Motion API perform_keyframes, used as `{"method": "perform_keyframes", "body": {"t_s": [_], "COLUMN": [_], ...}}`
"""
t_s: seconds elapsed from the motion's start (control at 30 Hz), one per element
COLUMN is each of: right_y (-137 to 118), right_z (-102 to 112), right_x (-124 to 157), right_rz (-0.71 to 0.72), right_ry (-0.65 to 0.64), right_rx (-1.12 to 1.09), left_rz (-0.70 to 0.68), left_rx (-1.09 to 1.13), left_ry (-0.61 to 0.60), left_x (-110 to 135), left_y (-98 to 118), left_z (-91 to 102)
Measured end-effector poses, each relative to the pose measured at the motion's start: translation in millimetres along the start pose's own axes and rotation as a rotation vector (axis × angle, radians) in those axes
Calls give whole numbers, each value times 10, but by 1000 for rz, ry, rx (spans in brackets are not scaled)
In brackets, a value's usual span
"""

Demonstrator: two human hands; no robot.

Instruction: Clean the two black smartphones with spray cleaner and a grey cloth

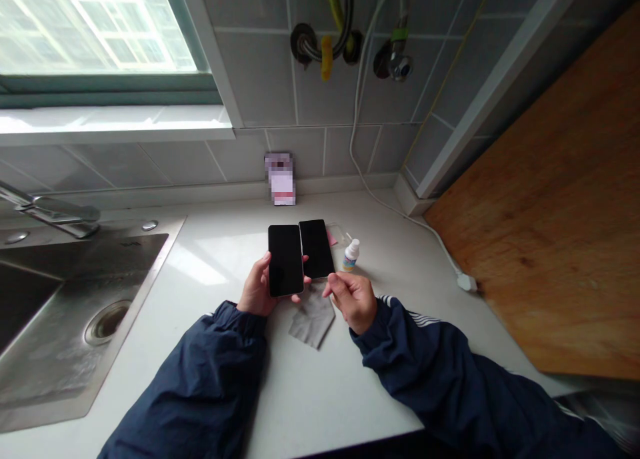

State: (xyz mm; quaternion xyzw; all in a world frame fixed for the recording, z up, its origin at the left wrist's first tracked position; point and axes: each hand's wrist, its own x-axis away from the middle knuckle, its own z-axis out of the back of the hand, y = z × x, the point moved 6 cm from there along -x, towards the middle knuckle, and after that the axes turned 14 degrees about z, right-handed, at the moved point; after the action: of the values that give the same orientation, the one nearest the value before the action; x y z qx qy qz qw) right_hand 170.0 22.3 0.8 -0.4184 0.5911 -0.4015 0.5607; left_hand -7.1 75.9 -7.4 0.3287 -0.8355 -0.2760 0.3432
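My left hand [256, 292] is closed round a black phone [285, 259], holding it screen-up above the white counter [280, 385]. A second black phone [317, 248] lies on the counter right beside it, edges nearly touching. My right hand [353, 300] has its fingers curled in a loose fist and pinches the corner of a grey cloth [313, 320] that lies below the phones. A small white dropper bottle [351, 255] stands just right of the second phone.
A steel sink [65, 325] with a tap [55, 213] fills the left. A small box [281, 179] leans on the tiled wall. A white cable [400, 209] runs to a plug [467, 283]. A wooden board [555, 212] stands at the right.
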Motion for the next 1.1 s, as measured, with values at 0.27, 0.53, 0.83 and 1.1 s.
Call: {"method": "perform_keyframes", "body": {"t_s": [0.27, 0.53, 0.83, 1.1], "right_y": [-200, -243, -76, 85], "right_z": [380, 729, 667, 602], "right_x": [-169, -411, -418, -467], "right_rz": [193, 297, 264, 170], "right_ry": [198, 516, 425, 313], "right_rx": [61, 152, 257, 297], "left_rz": [-13, -9, -32, -26], "left_rx": [1, -6, -1, -13], "left_ry": [-8, 32, -13, -20], "left_x": [-1, 1, -6, -9], "left_y": [5, -5, -2, -8], "left_z": [8, 17, 13, 27]}}
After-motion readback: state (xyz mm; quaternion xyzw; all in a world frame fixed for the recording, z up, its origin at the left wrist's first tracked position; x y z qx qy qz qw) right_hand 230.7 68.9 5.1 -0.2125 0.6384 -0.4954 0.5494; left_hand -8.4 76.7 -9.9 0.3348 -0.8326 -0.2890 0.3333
